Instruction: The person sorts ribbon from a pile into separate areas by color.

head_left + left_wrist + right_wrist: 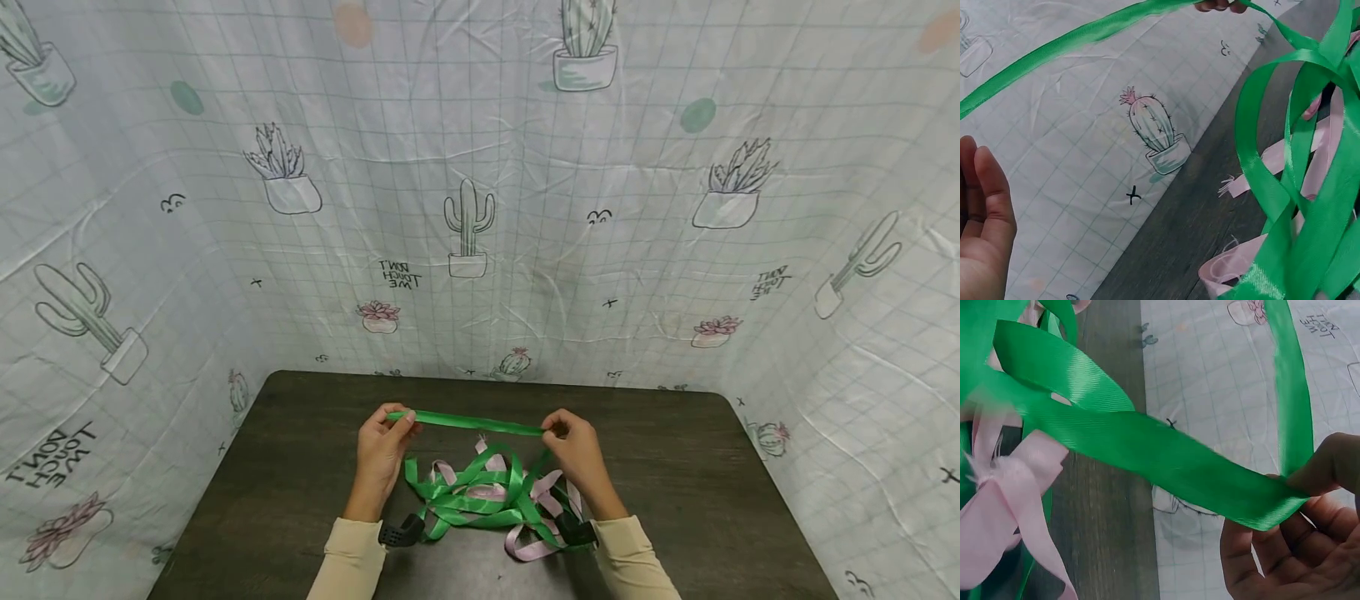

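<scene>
A length of green satin ribbon (472,423) stretches nearly straight between my two hands above the table. My left hand (381,446) pinches its left end between thumb and fingers. The right hand (576,448) pinches the ribbon farther along; in the right wrist view the thumb presses the green ribbon (1210,478) against the fingers, where it folds and runs back to the pile. Below and between the hands lies a tangled heap of green ribbon (480,521) mixed with pink ribbon (534,550). One frayed pink ribbon end (1238,185) shows in the left wrist view.
The dark wooden table (697,483) extends around the heap on both sides. A white grid-patterned curtain (525,208) with cactus drawings hangs behind the table and along both sides. Black wrist cameras (401,531) sit close to the ribbons.
</scene>
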Action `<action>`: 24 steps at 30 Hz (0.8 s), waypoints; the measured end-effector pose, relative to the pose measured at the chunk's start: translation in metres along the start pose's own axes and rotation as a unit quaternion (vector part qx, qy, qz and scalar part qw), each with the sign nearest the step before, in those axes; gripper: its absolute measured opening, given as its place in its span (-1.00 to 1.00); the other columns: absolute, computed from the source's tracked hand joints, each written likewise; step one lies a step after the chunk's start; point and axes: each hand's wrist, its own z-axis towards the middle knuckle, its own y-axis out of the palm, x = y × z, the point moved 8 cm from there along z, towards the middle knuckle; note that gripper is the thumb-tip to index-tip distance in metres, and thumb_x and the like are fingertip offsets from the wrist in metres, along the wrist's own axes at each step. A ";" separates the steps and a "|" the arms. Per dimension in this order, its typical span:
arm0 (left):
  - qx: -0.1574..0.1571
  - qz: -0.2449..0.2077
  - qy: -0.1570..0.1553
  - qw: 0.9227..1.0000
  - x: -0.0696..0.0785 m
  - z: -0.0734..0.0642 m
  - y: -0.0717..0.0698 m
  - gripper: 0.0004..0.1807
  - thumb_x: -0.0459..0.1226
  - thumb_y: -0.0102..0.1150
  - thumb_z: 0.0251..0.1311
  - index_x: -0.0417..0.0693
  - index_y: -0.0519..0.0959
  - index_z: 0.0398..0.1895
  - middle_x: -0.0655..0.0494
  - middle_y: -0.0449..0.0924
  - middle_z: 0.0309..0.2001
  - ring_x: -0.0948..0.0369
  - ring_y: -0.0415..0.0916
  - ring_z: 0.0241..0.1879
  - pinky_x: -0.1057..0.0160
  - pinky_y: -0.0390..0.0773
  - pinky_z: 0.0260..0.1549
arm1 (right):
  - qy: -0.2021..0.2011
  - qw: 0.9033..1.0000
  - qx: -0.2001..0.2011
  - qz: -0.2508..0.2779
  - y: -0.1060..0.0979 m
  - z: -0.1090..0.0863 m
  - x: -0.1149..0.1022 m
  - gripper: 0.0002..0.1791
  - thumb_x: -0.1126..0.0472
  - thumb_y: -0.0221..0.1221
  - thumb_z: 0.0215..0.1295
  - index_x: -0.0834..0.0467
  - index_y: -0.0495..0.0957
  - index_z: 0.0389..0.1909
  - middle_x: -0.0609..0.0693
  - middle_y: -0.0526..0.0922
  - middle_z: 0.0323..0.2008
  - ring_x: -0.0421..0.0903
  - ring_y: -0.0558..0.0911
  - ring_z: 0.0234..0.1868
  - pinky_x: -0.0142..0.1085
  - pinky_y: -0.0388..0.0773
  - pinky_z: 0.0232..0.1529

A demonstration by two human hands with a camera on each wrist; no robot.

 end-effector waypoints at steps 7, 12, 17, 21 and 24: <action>0.024 -0.021 0.000 0.999 0.008 0.001 -0.013 -0.84 -0.47 0.20 0.44 -0.01 0.57 -0.23 0.21 0.65 -0.31 0.27 0.70 -0.29 0.31 0.74 -0.13 | 0.009 1.000 0.004 -0.017 -0.009 0.001 0.010 -0.88 0.46 0.17 0.31 0.21 0.63 -0.28 0.09 0.66 -0.36 -0.12 0.53 -0.36 -0.30 0.47 -0.34; 0.042 -0.045 0.003 0.998 0.015 0.004 -0.023 -0.86 -0.45 0.21 0.45 -0.03 0.55 -0.22 0.18 0.64 -0.31 0.27 0.69 -0.28 0.31 0.73 -0.15 | 0.019 1.000 0.012 -0.021 -0.019 0.001 0.013 -0.87 0.46 0.16 0.33 0.21 0.64 -0.25 0.09 0.67 -0.33 -0.11 0.53 -0.34 -0.28 0.45 -0.33; 0.061 -0.051 -0.001 0.997 0.021 0.005 -0.034 -0.87 -0.44 0.21 0.46 -0.03 0.55 -0.22 0.18 0.63 -0.30 0.26 0.68 -0.26 0.32 0.72 -0.13 | 0.028 0.999 0.012 -0.024 -0.027 0.000 0.017 -0.87 0.46 0.15 0.37 0.22 0.64 -0.22 0.11 0.67 -0.30 -0.10 0.53 -0.32 -0.29 0.45 -0.32; 0.071 -0.056 -0.001 0.996 0.028 0.005 -0.042 -0.88 -0.44 0.18 0.47 -0.04 0.54 -0.22 0.18 0.63 -0.31 0.25 0.67 -0.27 0.33 0.71 -0.13 | 0.036 0.999 0.013 -0.025 -0.037 0.001 0.019 -0.87 0.45 0.14 0.38 0.24 0.65 -0.19 0.14 0.68 -0.27 -0.09 0.52 -0.32 -0.29 0.43 -0.35; 0.081 -0.066 0.003 0.994 0.032 0.007 -0.050 -0.88 -0.44 0.19 0.46 -0.05 0.56 -0.24 0.17 0.63 -0.32 0.24 0.67 -0.29 0.32 0.71 -0.15 | 0.040 0.999 0.015 -0.029 -0.044 0.002 0.021 -0.87 0.44 0.14 0.38 0.26 0.65 -0.17 0.15 0.68 -0.25 -0.09 0.52 -0.31 -0.30 0.42 -0.36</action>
